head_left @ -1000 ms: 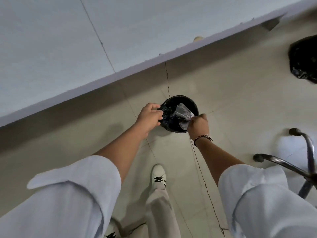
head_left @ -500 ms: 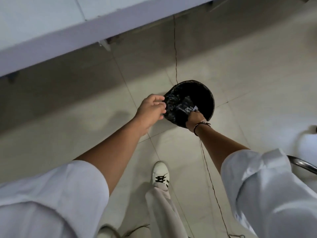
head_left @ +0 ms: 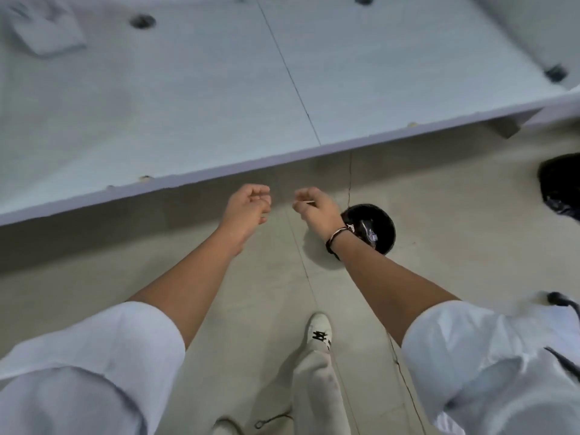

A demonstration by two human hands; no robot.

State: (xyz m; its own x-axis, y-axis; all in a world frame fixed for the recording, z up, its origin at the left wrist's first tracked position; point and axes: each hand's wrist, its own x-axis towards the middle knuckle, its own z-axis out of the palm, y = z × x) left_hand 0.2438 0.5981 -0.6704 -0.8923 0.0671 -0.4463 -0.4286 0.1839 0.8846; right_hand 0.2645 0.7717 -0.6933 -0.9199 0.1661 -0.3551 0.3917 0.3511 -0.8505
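A small round black bin [head_left: 381, 215] lined with a black bag stands on the floor below the table edge. A crumpled clear wrapper [head_left: 367, 230] lies inside it. My right hand [head_left: 317, 208], with a bracelet on the wrist, hovers above and just left of the bin, fingers loosely curled, holding nothing. My left hand [head_left: 248, 207] hangs at the same height a little further left, also loosely curled and empty. Neither hand touches the bin. My right wrist hides the bin's left rim.
A long white table [head_left: 219, 89] runs across the top, its edge just beyond my hands. A black bag [head_left: 561, 186] sits on the floor at far right, above a chair base [head_left: 561, 299]. My white shoe [head_left: 318, 332] and a thin cable [head_left: 405, 381] are on the tiled floor.
Both hands have let go of the bin liner and wrapper and risen away from the bin. The wrapper now lies in the bin. The view has tilted up toward the table.
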